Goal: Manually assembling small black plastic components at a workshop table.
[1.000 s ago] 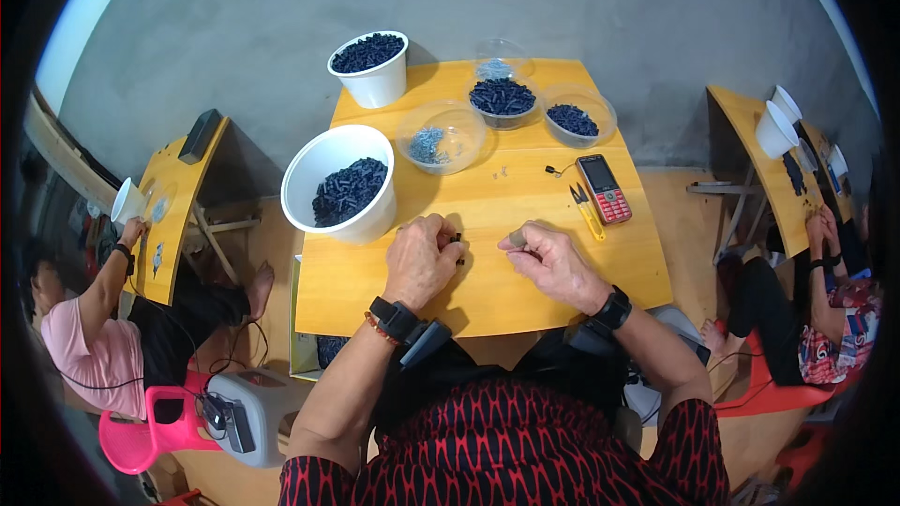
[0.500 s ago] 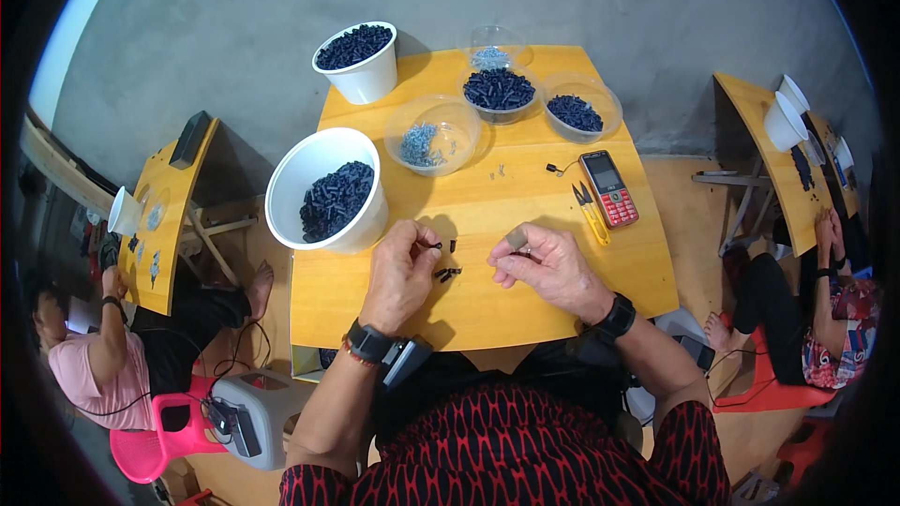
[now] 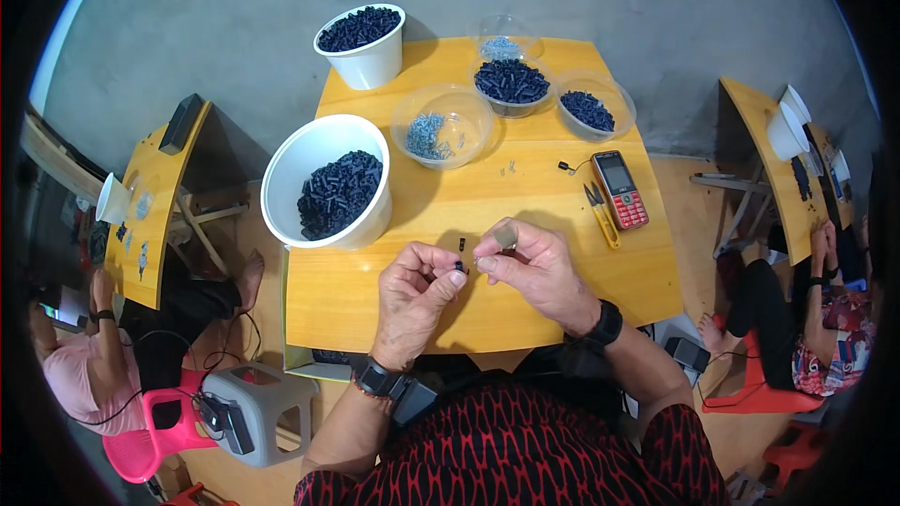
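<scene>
Small-part handling above the tabletop (image 3: 337,305): the left hand (image 3: 417,295) is pinching a small black piece (image 3: 459,266) between thumb and forefinger; the right hand (image 3: 532,267) is hovering just beside it, thumb and forefinger nearly meeting, though whether they are gripping anything I cannot tell. The piece is looking light, stiff and perhaps slippery, its short sides probably offering the surest hold

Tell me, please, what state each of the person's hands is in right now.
Left hand: closed, pinching a small black piece.
Right hand: pinched closed; whether it holds anything tiny cannot be told.
</scene>
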The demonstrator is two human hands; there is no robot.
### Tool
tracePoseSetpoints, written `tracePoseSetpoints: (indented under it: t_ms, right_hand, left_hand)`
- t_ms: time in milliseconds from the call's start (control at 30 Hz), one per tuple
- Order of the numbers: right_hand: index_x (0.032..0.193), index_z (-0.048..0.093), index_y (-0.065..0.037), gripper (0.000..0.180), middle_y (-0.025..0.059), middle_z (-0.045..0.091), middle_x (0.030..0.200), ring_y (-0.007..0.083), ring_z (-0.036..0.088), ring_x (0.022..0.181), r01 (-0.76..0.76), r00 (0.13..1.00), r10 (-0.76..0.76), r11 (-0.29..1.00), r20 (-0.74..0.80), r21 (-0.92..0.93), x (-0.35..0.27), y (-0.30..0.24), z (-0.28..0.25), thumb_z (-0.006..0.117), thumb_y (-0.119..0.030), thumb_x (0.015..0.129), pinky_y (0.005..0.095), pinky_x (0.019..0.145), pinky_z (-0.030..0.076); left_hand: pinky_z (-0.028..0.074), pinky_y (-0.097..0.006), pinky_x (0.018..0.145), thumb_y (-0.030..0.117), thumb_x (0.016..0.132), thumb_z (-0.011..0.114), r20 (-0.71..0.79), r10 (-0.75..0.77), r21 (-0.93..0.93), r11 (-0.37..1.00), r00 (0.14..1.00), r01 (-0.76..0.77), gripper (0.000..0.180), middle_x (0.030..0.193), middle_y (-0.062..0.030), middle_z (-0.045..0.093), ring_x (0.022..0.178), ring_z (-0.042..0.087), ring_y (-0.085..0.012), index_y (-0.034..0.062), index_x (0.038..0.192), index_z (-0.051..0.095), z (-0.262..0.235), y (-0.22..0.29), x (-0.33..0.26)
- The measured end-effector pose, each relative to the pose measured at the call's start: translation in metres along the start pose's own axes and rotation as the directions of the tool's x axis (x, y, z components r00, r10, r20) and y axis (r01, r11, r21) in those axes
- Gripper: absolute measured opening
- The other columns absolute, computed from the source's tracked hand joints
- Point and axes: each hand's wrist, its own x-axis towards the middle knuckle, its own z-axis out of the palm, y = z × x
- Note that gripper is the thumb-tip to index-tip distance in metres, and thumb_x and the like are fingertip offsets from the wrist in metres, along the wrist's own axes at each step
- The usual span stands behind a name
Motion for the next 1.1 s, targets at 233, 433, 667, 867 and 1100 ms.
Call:
tracePoseSetpoints:
  t_ms: [233,433,667,867,1100]
  right_hand:
    - [0.101,0.066,-0.001,0.007,0.002,0.064,0.096,0.0076,0.06,0.086,0.005,1.0,-0.007,0.997,0.021,0.072,0.005,0.01,0.009,0.064,-0.001,0.095,0.0242,0.076,0.052]
    - [0.099,0.066,0.001,0.006,0.0008,0.066,0.094,0.0065,0.061,0.088,0.028,0.999,-0.029,0.999,0.019,0.041,0.006,0.013,0.008,0.066,-0.002,0.094,0.024,0.079,0.052]
    - [0.098,0.067,0.002,0.006,0.0014,0.066,0.094,0.0064,0.06,0.086,0.031,0.999,-0.031,0.999,0.031,0.018,0.006,0.012,0.008,0.067,-0.002,0.093,0.0237,0.077,0.052]
    - [0.097,0.068,0.002,0.006,0.0026,0.064,0.091,0.007,0.061,0.084,0.097,0.995,-0.095,0.987,0.016,-0.13,0.007,0.013,0.006,0.068,-0.001,0.092,0.0233,0.075,0.051]
    - [0.098,0.069,0.002,0.007,0.0038,0.064,0.092,0.0081,0.062,0.085,0.072,0.997,-0.072,0.997,-0.012,-0.036,0.006,0.012,0.008,0.068,-0.001,0.091,0.0234,0.075,0.052]
  left_hand:
    - [0.051,-0.022,0.073,0.0,0.088,0.072,0.013,-0.027,-0.085,0.996,1.0,0.028,0.017,0.089,-0.0018,0.065,0.081,0.06,-0.0081,0.002,0.1,0.061,0.003,-0.005,-0.003]
    - [0.053,-0.024,0.07,0.001,0.088,0.073,-0.02,-0.019,0.039,0.999,1.0,0.02,0.018,0.088,-0.0035,0.065,0.076,0.061,-0.0091,0.001,0.1,0.06,0.001,0.0,-0.005]
    - [0.053,-0.024,0.064,0.0,0.088,0.073,0.002,-0.022,-0.022,1.0,1.0,0.022,0.018,0.086,-0.0047,0.065,0.073,0.061,-0.009,0.0008,0.099,0.058,-0.003,-0.005,-0.004]
    - [0.052,-0.021,0.06,-0.002,0.089,0.071,0.021,-0.035,-0.097,0.995,0.999,0.037,0.015,0.082,-0.0057,0.067,0.069,0.062,-0.0082,0.0003,0.098,0.06,-0.004,-0.005,-0.003]
    - [0.052,-0.021,0.06,-0.001,0.088,0.073,0.039,-0.034,-0.11,0.993,0.999,0.038,0.016,0.084,-0.0069,0.069,0.069,0.062,-0.0078,0.0,0.098,0.06,-0.008,-0.007,-0.002]
